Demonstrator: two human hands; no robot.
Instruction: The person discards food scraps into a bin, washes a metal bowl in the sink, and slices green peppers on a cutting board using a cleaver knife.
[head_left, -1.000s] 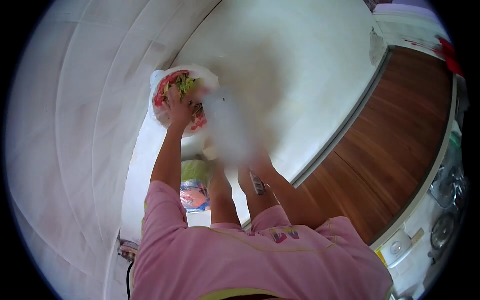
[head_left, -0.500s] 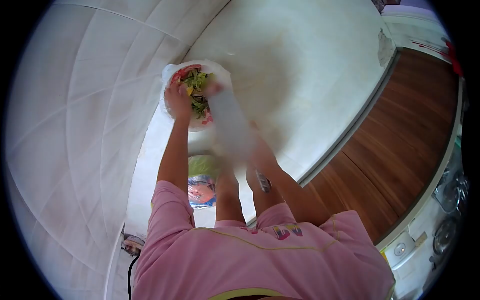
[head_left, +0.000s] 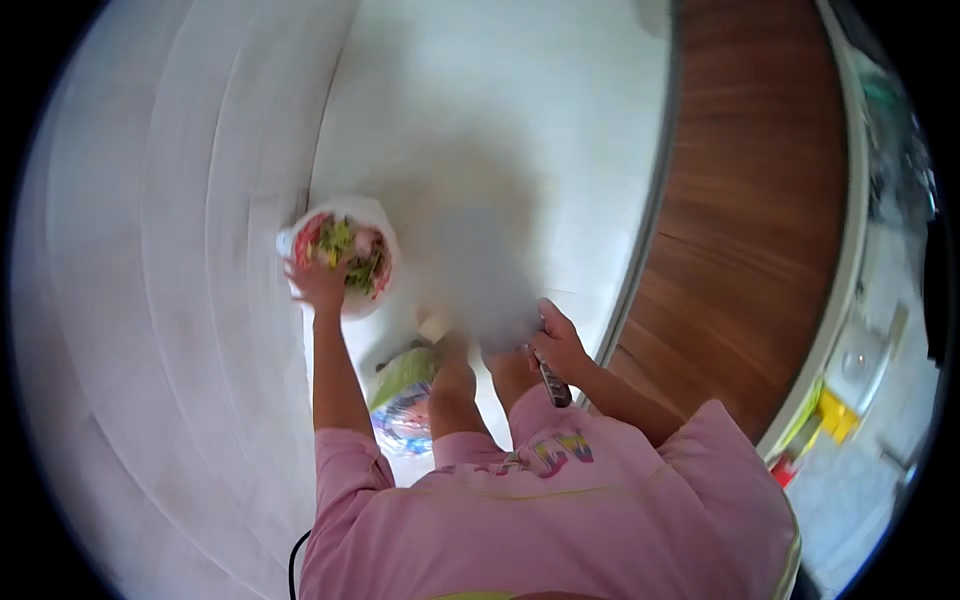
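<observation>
Head view: dark handle (head_left: 556, 388) slants lower-right from right hand (head_left: 557, 345).

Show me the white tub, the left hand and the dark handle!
White tub (head_left: 362, 305): head view, near rim.
Left hand (head_left: 320, 284): head view, middle of the hand.
Dark handle (head_left: 554, 384): head view, exposed middle.

Your left hand (head_left: 320, 285) is at near-left rim of white container (head_left: 372, 215), leafy greens (head_left: 338, 240) and red bits (head_left: 306, 240) inside; container near floor's (head_left: 500, 80) left edge. Your right hand (head_left: 560, 345) grips dark handle (head_left: 554, 386); grey blur (head_left: 485, 270) beyond it unreadable. Colourful plastic pack (head_left: 405, 418) beside your leg (head_left: 455, 390). Brown panel (head_left: 745, 200) lines floor's right edge.
</observation>
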